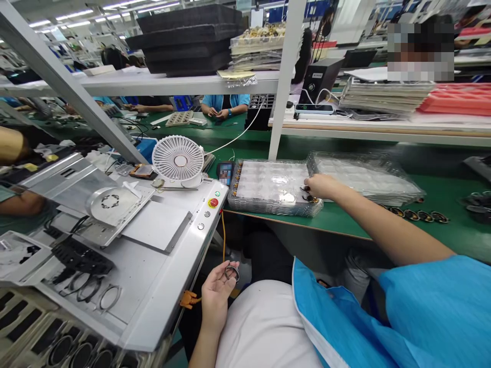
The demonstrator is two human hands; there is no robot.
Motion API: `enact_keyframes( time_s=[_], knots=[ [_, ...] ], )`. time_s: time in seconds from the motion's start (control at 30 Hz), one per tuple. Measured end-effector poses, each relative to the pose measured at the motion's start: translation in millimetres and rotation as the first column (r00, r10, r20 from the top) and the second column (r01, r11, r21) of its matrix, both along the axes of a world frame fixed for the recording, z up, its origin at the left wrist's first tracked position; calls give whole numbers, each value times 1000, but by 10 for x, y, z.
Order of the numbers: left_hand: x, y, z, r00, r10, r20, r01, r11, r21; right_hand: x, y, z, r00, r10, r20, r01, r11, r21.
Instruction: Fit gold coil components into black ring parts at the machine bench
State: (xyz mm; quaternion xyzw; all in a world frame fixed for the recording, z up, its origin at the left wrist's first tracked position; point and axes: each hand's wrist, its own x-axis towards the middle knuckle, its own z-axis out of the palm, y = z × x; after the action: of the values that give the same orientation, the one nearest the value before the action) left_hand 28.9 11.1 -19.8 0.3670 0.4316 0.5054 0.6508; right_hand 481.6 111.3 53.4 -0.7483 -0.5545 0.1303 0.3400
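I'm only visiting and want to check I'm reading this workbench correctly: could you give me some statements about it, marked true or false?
1. The left hand holds a small ring. True.
2. A white fan stands to the left of the clear tray stack. True.
3. The right hand is touching the fan. False: it reaches to the right end of the tray stack.
4. The big round button on the white machine is blue. False: the button is red.
5. The person's sleeve is blue. True.
6. The bench under the trays is yellow. False: it is green.
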Motion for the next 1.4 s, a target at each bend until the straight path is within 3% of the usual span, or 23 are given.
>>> enact_keyframes(
  time_s=[0.2, 0.27, 0.33, 0.37, 0.43, 0.5, 0.53, 0.57, 0.63, 0.7, 0.73, 0.8, 0.87, 1.03, 1.1, 1.2, 1.27, 1.4],
  knots=[
    [-112, -30, -114, 999, -45, 29, 46, 998, -32, -111, -98, 154, 996, -5, -94, -4, 996, -91],
    [-106, -39, -89, 996, -90, 28, 91, 996, -15, -418, -175, 100, 985, 36, -169, -51, 995, -86],
    [-67, -45, -11, 986, -161, 34, 159, 987, 35, -915, -276, -28, 936, 154, -318, -184, 981, -68],
    [-42, -45, 40, 978, -206, 41, 203, 977, 71, -1210, -338, -102, 878, 235, -418, -277, 960, -42],
    [-2, -40, 142, 958, -283, 55, 273, 951, 143, -1804, -473, -228, 577, 395, -715, -461, 880, 113],
    [1, -42, 213, 947, -313, 66, 297, 938, 181, -2291, -594, -291, 330, 443, -833, -546, 810, 215],
    [-14, -51, 231, 947, -314, 71, 298, 938, 178, -2467, -635, -299, 285, 453, -844, -572, 788, 229],
    [-39, -67, 238, 950, -303, 78, 287, 943, 166, -2595, -659, -297, 294, 473, -830, -596, 770, 228],
    [-106, -119, 231, 960, -264, 94, 251, 960, 126, -2727, -660, -282, 411, 575, -708, -634, 738, 231],
    [-177, -185, 218, 967, -233, 107, 224, 971, 88, -2755, -622, -277, 522, 707, -477, -670, 686, 284],
    [-208, -217, 215, 968, -220, 120, 212, 974, 75, -2751, -601, -282, 542, 759, -361, -690, 647, 323],
    [-260, -269, 214, 968, -194, 159, 189, 981, 48, -2742, -567, -304, 526, 824, -212, -728, 565, 388],
    [-297, -300, 211, 966, -160, 202, 161, 987, 12, -2745, -547, -321, 489, 857, -164, -764, 511, 393],
    [-352, -271, 157, 966, -63, 250, 82, 995, -63, -2817, -397, -227, 394, 916, -79, -880, 401, 253],
    [-375, -226, 147, 966, 6, 257, 12, 998, -70, -2904, -203, -130, 425, 901, -84, -870, 432, 239],
    [-407, -165, 178, 965, 80, 248, -67, 996, -61, -3133, 250, 41, 546, 761, -349, -747, 631, 210],
    [-422, -149, 215, 971, 84, 223, -78, 996, -35, -3316, 589, 146, 614, 582, -533, -642, 762, 92],
    [-453, -205, 245, 983, 84, 164, -90, 995, 31, -3525, 1034, 225, 727, 361, -584, -490, 869, -73]
  ],
)
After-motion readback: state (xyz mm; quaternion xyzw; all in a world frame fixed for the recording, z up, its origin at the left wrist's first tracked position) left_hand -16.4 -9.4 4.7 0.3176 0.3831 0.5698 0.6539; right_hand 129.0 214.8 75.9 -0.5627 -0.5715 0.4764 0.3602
